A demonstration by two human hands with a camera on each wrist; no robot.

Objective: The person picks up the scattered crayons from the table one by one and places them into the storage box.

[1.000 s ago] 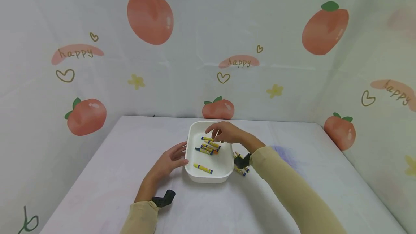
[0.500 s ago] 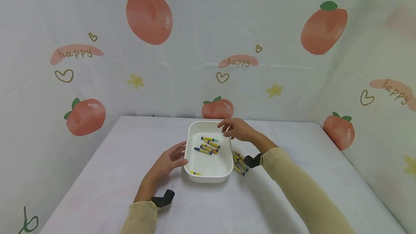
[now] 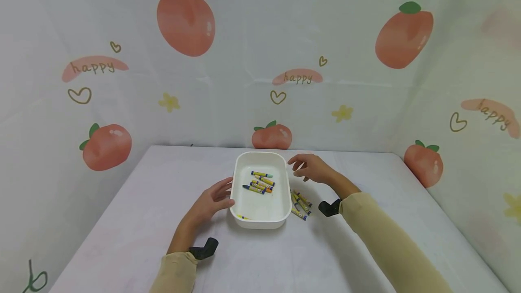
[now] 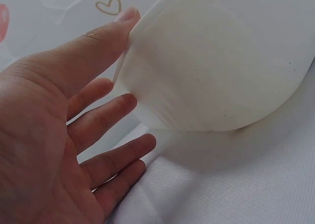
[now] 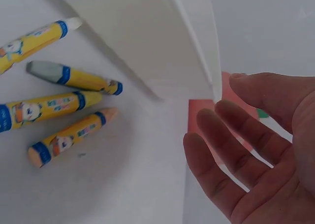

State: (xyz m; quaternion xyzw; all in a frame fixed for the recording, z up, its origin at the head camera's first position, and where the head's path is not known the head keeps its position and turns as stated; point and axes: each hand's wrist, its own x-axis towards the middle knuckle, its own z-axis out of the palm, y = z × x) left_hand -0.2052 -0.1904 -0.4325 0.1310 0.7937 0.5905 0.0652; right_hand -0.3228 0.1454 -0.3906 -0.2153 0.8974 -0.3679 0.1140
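Note:
A white plastic tray holds several crayons in yellow wrappers, among them a dark blue crayon and a mint-tipped crayon. A yellow crayon lies at its near end, mostly hidden by the front wall. My left hand touches the tray's left side; in the left wrist view its thumb rests at the rim and the fingers are extended by the wall. Beyond the tray's right rim my right hand hovers with nothing in it, fingers loosely bent.
On the table right of the tray lie several loose crayons; the right wrist view shows a grey crayon, a yellow crayon and a peach crayon. A white cloth covers the table. A fruit-printed curtain hangs behind.
My right hand has moved right, from over the tray to outside its right rim. The yellow crayon has rolled to the tray's near end. My left hand stays put.

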